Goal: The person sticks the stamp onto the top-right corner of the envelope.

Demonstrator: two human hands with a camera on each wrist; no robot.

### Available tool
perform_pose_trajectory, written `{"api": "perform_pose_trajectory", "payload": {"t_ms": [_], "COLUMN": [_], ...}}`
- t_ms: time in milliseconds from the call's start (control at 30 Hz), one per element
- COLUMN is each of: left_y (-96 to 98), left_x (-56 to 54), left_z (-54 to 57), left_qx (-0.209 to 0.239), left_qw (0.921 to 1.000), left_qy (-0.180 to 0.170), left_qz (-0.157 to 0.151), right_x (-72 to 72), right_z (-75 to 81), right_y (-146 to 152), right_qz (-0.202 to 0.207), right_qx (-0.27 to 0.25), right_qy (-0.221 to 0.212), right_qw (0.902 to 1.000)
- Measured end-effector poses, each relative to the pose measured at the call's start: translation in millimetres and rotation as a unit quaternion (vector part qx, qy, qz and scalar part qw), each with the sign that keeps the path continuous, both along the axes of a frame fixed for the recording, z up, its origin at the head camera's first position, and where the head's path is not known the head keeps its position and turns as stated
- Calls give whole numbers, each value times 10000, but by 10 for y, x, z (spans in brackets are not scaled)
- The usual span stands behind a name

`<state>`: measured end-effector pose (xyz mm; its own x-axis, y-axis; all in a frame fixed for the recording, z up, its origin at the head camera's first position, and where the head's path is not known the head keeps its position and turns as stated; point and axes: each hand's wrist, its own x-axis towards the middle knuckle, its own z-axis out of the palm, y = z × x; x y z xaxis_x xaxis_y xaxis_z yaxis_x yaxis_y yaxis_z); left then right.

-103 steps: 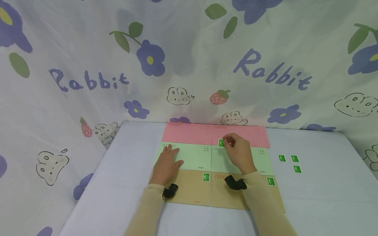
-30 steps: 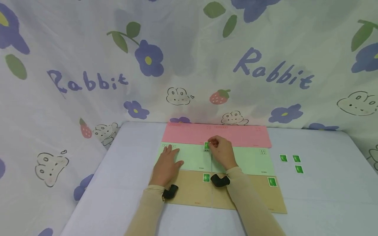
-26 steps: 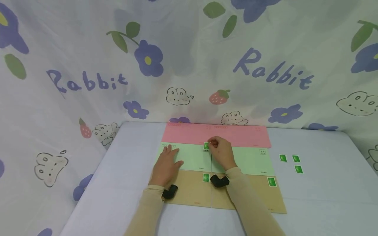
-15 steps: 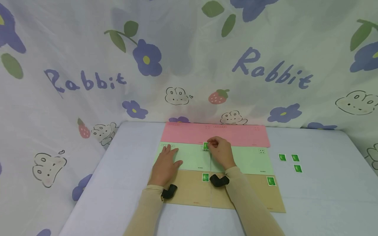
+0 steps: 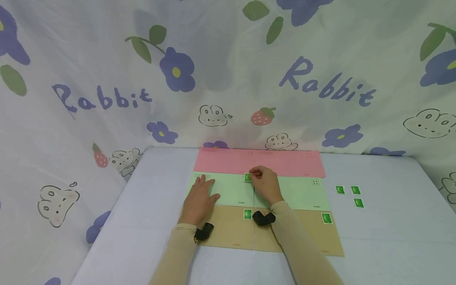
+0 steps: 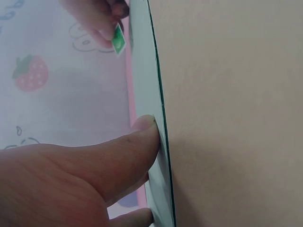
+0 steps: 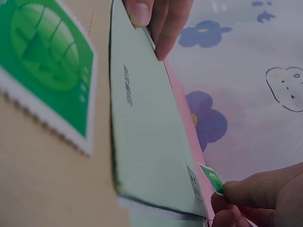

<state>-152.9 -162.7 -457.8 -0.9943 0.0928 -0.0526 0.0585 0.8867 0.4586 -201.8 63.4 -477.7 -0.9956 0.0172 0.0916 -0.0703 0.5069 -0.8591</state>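
Observation:
My right hand (image 5: pixel 266 184) pinches a small green postage stamp (image 5: pixel 247 177) with a white perforated border between thumb and fingertips. It holds the stamp over the top right corner of the left green envelope (image 5: pixel 231 192), covering the printed stamp box in the head view. In the right wrist view the stamp (image 7: pixel 211 178) stands tilted, close over that box. My left hand (image 5: pixel 198 200) rests with spread fingers on the left part of the same envelope. In the left wrist view its thumb (image 6: pixel 128 153) lies along the envelope near the lower edge.
Beside it lies a second green envelope (image 5: pixel 295 194). Two pink envelopes (image 5: pixel 228 161) are behind; two brown ones (image 5: pixel 228 233) in front carry a stamp (image 5: pixel 247 214) and another stamp (image 5: pixel 326 218). Three loose stamps (image 5: pixel 355 190) lie on the white table at right.
My right hand has carried the stamp left from above the right green envelope to the left one's corner, then lowered it slightly over the printed box. The left hand stays put.

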Motion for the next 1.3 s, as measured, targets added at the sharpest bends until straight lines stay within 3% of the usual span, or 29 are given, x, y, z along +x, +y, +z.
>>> {"api": "perform_pose_trajectory", "payload": {"t_ms": [1300], "left_y": [16], "left_x": [-11], "left_z": [-4], "left_qx": [0], "left_qw": [10000], "left_qy": [-66], "left_qz": [44], "right_x": [-14], "right_z": [-41], "right_y": [-33], "right_qz": [-79], "right_qx": [514], "right_qy": [-109], "right_qw": [9986]}}
